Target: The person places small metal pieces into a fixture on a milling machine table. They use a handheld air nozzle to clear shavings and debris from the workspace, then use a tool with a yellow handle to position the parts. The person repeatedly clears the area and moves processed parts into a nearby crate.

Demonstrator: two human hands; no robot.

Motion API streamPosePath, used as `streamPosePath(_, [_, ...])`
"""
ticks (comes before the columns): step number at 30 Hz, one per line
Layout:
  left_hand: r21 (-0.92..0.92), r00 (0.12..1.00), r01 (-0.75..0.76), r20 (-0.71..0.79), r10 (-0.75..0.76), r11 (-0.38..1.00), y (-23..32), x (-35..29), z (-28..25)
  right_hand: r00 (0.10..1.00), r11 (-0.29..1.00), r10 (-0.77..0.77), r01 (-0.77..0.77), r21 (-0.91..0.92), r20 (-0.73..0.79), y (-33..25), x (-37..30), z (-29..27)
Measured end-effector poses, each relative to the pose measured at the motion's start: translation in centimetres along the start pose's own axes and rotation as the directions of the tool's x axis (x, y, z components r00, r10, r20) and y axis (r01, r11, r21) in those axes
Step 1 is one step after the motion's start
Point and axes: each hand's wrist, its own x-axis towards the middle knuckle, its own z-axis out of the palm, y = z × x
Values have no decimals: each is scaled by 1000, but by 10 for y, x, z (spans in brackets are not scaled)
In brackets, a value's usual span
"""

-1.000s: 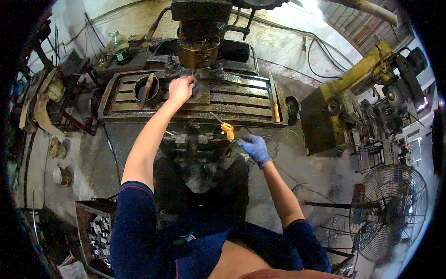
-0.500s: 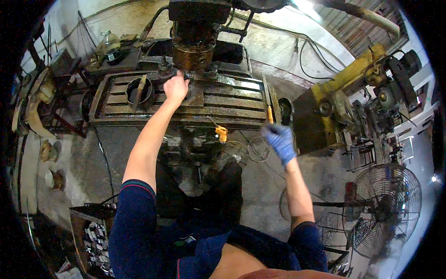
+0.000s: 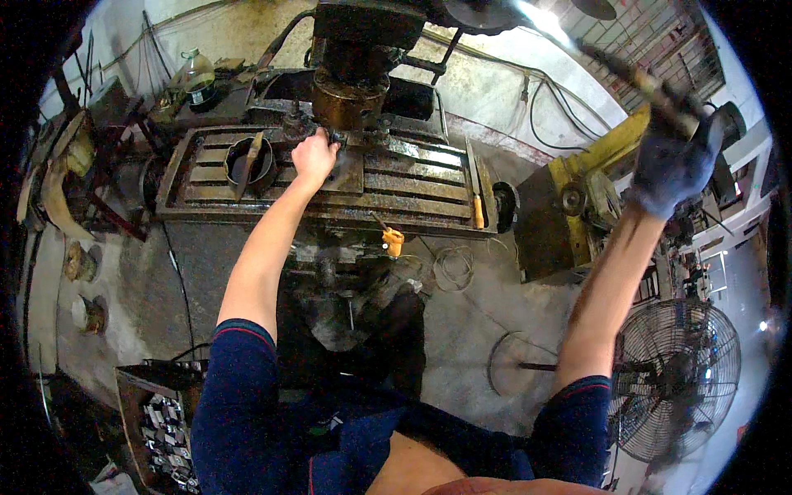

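Observation:
My bare left hand (image 3: 315, 158) is closed beneath the machine's spindle head (image 3: 351, 95), thumb side up. Whatever its fingers press or hold on the slotted machine table (image 3: 404, 202) is hidden behind them. Up at the far right, my right hand (image 3: 678, 165), in a blue-grey glove, is wrapped round the end of a long lever (image 3: 620, 64) that comes down from the machine's top. Hand and lever end are slightly blurred. A round pot (image 3: 262, 175) with a brush (image 3: 250, 161) across it stands on the table, left of my left hand.
An orange-handled tool (image 3: 478, 213) lies at the table's right end. A yellow air gun (image 3: 393, 241) hangs at its front edge. Right stand a yellow machine (image 3: 544, 194) and a large fan (image 3: 672, 379). A box of metal pieces (image 3: 132, 404) sits lower left.
My right hand has risen from beside the table's right end to the upper right and closed on the lever. The lever end has come lower. My left hand stays under the spindle.

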Motion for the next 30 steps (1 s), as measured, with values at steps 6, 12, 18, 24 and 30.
streamPosePath(6, [45, 999, -32, -25, 33, 998, -5, 1, 1, 988, 918, -120, 149, -368, 102, 16, -76, -25])
streamPosePath(12, [47, 1000, -27, -7, 28, 999, -2, 1, 2, 997, 984, -70, 73, -161, 23, 25, -103, -27])
streamPosePath(18, [53, 1000, -15, 23, 13, 998, 0, 2, 1, 998, 969, -64, 57, -239, -21, 32, -117, -40])
streamPosePath(24, [-6, 999, -39, -35, 39, 999, -2, -4, -6, 989, 966, -21, -17, -258, -144, 28, -123, -24])
streamPosePath(30, [-411, 968, -75, 190, 166, 909, -14, -31, -46, 991, 988, -15, -6, -155, -135, 33, -129, -29])
